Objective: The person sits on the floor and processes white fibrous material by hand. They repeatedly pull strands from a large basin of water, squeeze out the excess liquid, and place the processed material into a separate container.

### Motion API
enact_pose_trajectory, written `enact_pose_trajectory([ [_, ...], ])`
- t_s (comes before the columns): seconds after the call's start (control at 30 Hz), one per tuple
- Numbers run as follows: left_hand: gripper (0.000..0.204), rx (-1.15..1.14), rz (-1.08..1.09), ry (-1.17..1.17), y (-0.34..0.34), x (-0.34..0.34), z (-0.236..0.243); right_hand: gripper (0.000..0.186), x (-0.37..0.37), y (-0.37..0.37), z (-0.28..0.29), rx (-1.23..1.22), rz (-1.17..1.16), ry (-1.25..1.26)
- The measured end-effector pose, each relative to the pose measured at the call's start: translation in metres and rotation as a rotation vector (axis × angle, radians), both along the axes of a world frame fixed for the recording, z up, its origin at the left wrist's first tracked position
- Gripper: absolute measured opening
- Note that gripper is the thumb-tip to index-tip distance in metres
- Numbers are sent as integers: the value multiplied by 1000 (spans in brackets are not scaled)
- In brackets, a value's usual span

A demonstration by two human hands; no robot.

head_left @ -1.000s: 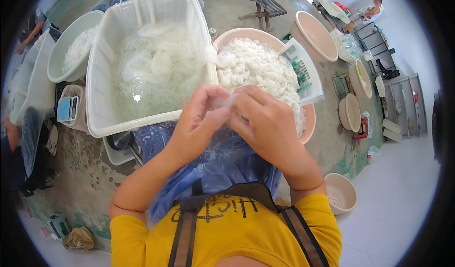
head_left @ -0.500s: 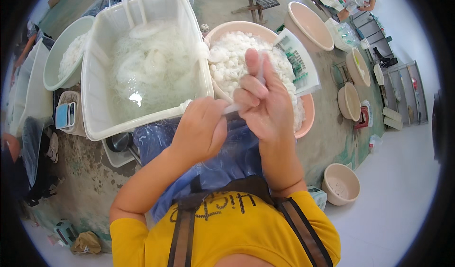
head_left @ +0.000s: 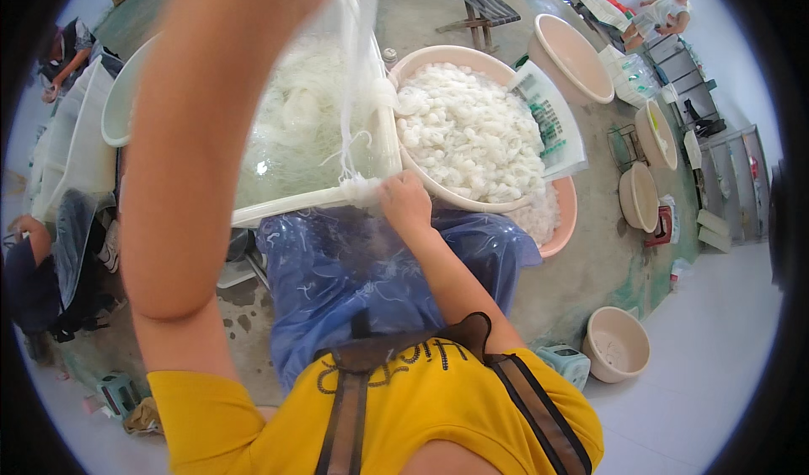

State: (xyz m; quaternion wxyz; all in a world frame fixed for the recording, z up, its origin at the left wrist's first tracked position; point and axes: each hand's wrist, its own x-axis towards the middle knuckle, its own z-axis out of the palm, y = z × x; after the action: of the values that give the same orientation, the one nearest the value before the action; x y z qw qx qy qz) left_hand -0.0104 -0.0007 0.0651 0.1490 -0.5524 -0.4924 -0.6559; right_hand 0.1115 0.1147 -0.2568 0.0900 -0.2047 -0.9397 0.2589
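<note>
My left forearm, blurred, reaches up across the view, and my left hand is beyond the top edge. A long white fibre strand (head_left: 352,96) runs from that edge down to the near right corner of a white rectangular tub (head_left: 291,208). A white fibre bundle (head_left: 362,190) sits on this corner. Against its right end is my right hand (head_left: 406,203), fingers closed on the fibre. Cloudy water and tangled white fibre (head_left: 295,112) fill the tub, partly hidden by my left arm. Right of it, a pale pink basin (head_left: 455,203) holds heaped white cocoon-like lumps (head_left: 468,129).
A second pink basin (head_left: 568,222) stands beneath the first, with a printed white sheet (head_left: 552,121) at its edge. A blue plastic apron (head_left: 337,264) covers my lap. A stool (head_left: 487,10) and several basins stand rightward. Other people are at the far left and far right.
My left hand has left my right hand and risen past the top edge, stretching the strand upward. My right hand has moved down and left to the tub's corner and closed there.
</note>
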Motion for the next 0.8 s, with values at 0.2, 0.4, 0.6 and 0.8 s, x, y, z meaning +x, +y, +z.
enact_pose_trajectory([
  [0.2, 27, -230, -199, -975, 11, 17, -142, 12, -5, 13, 109, -311, 263, 640],
  [0.4, 32, -192, -530, -1285, 15, 35, -128, 30, -33, 0, 137, -1203, 344, 878],
  [0.6, 44, 10, -1188, -938, -15, -5, -67, 35, -22, -29, 171, -1290, 470, 172],
  [0.8, 36, 368, -550, -1570, -16, 18, -150, 7, -33, -30, 172, -271, 407, 892],
])
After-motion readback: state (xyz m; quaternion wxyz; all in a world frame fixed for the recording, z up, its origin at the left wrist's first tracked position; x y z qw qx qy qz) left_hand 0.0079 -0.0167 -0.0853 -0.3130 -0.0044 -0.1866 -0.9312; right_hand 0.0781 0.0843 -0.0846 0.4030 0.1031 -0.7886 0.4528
